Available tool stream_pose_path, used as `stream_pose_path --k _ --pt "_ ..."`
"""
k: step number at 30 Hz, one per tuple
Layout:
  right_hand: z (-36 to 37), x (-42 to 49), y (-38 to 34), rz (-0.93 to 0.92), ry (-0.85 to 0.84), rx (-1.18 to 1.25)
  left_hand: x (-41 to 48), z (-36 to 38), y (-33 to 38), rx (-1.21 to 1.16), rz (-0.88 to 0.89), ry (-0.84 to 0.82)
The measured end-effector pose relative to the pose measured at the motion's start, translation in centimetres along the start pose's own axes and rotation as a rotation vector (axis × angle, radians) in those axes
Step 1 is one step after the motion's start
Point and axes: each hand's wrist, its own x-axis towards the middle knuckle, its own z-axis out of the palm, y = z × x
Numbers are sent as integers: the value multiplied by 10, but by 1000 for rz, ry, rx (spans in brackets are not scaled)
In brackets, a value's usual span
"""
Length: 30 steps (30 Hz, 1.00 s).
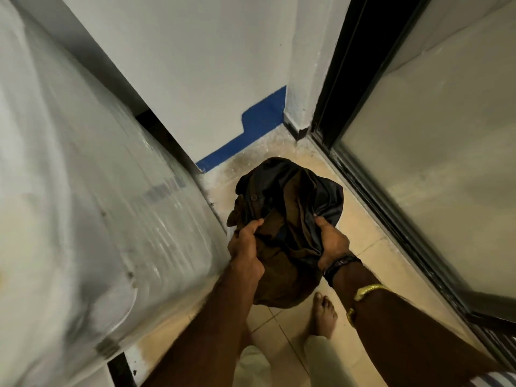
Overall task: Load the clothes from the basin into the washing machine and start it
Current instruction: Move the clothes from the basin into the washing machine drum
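Observation:
A bundle of dark brown and black clothes hangs in the air above the tiled floor, in the middle of the view. My left hand grips its left side. On the right side my right hand holds the black fabric; that wrist wears a dark band and a gold bangle. A big white appliance wrapped in clear plastic, probably the washing machine, fills the left of the view, blurred; its opening is not in sight. No basin shows; the bundle hides the floor under it.
A white wall with a blue painted skirting closes the far end. A frosted glass sliding door in a black frame runs along the right. My bare foot stands on the beige tiles just below the bundle.

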Motion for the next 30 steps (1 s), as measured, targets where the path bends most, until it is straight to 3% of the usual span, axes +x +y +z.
stream_pose_path --k 14,20,25,30 --pt "12 -189 -63 -184 152 101 -149 -13 62 85 45 -102" --pt "3 -248 -98 -250 138 139 -142 0 57 54 37 -140" --pt "1 -291 -129 -362 158 93 -258 2 87 -7 112 -167" --pt "0 -325 -160 -479 128 75 -319 11 100 -101 155 -255"
